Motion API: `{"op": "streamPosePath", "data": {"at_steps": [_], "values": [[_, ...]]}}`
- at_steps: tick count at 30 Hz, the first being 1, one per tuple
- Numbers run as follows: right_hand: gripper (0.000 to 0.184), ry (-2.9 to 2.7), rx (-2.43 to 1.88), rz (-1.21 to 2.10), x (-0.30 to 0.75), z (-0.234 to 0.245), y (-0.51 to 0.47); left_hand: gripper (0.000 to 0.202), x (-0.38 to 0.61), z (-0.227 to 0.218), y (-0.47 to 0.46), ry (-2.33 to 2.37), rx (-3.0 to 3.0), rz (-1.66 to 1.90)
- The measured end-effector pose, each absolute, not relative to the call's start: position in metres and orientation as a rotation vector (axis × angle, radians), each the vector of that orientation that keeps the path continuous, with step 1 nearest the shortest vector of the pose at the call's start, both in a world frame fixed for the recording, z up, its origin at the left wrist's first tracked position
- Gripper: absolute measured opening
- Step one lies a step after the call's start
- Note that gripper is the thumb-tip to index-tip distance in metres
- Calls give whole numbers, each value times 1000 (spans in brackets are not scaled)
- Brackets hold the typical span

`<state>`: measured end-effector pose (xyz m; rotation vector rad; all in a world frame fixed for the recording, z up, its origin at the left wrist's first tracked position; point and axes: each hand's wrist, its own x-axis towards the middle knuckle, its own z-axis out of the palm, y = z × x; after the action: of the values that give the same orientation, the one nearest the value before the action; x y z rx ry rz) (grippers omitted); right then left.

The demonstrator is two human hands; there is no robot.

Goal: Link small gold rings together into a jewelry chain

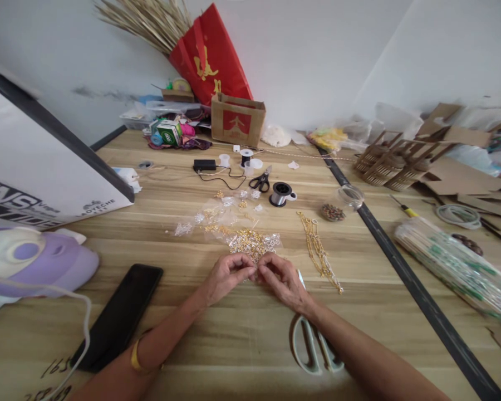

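Observation:
My left hand [232, 274] and my right hand [280, 278] meet fingertip to fingertip at the near edge of a pile of gold and silver beads [247, 243]. Both are closed in a pinch; whatever lies between the fingers is too small to make out. Grey-handled scissors [311, 348] lie partly under my right wrist. To the right are several gold chains with beads [315, 245]. Small clear bags of beads [217, 214] spread out behind the pile.
A black phone [119, 314] lies left of my forearm. Behind the beads are a wire spool [280, 194], black scissors [260, 180] and a black adapter [204, 165]. A dish of dark beads [332, 212] and bagged sticks [455, 267] are at right; a white box [45, 161] stands left.

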<state>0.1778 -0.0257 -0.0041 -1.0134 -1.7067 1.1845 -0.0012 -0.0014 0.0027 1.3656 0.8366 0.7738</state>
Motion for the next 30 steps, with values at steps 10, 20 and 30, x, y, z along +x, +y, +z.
{"op": "streamPosePath", "data": {"at_steps": [10, 20, 30], "values": [[17, -1717, -991, 1174, 178, -3, -26, 21, -2, 4, -2, 852, 1403, 775], [17, -1737, -998, 1184, 178, -5, -25, 20, -1, 7, -3, 850, 1412, 774], [19, -1746, -1001, 1170, 178, -4, -25, 21, 0, 10, -4, 859, 1430, 781]]}}
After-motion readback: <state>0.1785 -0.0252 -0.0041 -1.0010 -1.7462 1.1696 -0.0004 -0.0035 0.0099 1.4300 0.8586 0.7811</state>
